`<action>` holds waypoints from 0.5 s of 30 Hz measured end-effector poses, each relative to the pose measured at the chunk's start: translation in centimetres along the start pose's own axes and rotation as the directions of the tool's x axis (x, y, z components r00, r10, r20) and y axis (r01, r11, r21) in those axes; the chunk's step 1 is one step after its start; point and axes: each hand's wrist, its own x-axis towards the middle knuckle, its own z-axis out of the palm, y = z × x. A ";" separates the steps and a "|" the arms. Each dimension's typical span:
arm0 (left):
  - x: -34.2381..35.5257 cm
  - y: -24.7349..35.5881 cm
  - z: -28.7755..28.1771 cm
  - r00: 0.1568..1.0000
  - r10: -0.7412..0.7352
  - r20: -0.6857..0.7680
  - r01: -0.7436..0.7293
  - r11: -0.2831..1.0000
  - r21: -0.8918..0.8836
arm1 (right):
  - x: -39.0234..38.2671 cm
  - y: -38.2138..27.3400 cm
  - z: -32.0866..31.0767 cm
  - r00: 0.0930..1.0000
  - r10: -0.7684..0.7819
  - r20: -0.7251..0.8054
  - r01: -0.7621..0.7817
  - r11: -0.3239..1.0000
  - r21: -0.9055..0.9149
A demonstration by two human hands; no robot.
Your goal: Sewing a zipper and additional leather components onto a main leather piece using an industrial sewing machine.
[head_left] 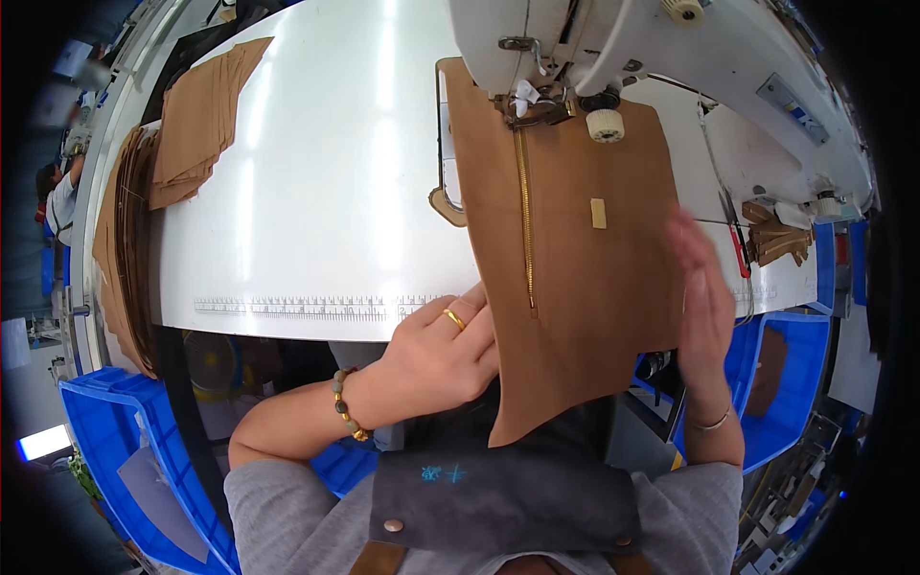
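Note:
A brown leather-like panel (594,287) with a gold zipper (526,220) and a small tan patch (598,213) lies under the head of a white sewing machine (613,43). Its near end hangs over the table's front edge. At the panel's left edge, my left hand (441,345) is closed on it, with the fingertips tucked beneath and hidden. My right hand (704,307) is upright beside the right edge, fingers stretched and slightly blurred. Whether it touches the panel I cannot tell. The zipper's far end runs up to the presser foot (532,107).
Brown cut pieces (206,120) are stacked at the far left, beside a thicker brown stack (125,230). Red-handled scissors (738,244) and small brown strips (778,240) lie at the right. Blue bins (158,450) flank the table. A person (59,196) is far left.

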 end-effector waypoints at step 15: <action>0.6 1.3 0.5 0.999 0.033 0.018 -0.036 0.981 0.189 | -2.4 4.0 -0.9 0.843 0.106 0.528 0.032 0.969 -0.244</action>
